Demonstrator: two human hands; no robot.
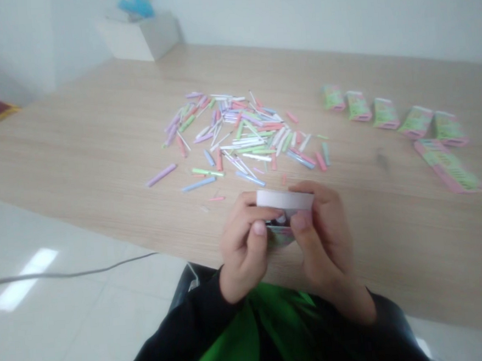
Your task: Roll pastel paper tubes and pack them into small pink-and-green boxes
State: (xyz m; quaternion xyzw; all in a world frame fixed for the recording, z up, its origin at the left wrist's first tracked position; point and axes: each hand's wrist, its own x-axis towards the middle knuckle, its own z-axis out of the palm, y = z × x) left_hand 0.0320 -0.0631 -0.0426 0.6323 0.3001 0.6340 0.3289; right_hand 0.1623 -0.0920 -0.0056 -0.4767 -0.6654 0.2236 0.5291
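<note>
Close to the table's front edge, a small cardboard box [286,200] is held between my two hands, its white flap raised on the far side. My left hand [245,238] grips its left side, with a finger across the opening. On the right side, my right hand [325,235] is closed around the box, its thumb at the opening. Something dark and whitish shows inside, too blurred to name. Beyond my hands lies a loose pile of pastel pens and slim white sticks [241,128], in purple, green, pink and blue.
Several green and pink boxes [385,114] stand in a row at the right. A flat green and pink carton [450,166] lies nearer. At the back left is a white box [140,36] with blue material on top. A cable [86,271] crosses the floor.
</note>
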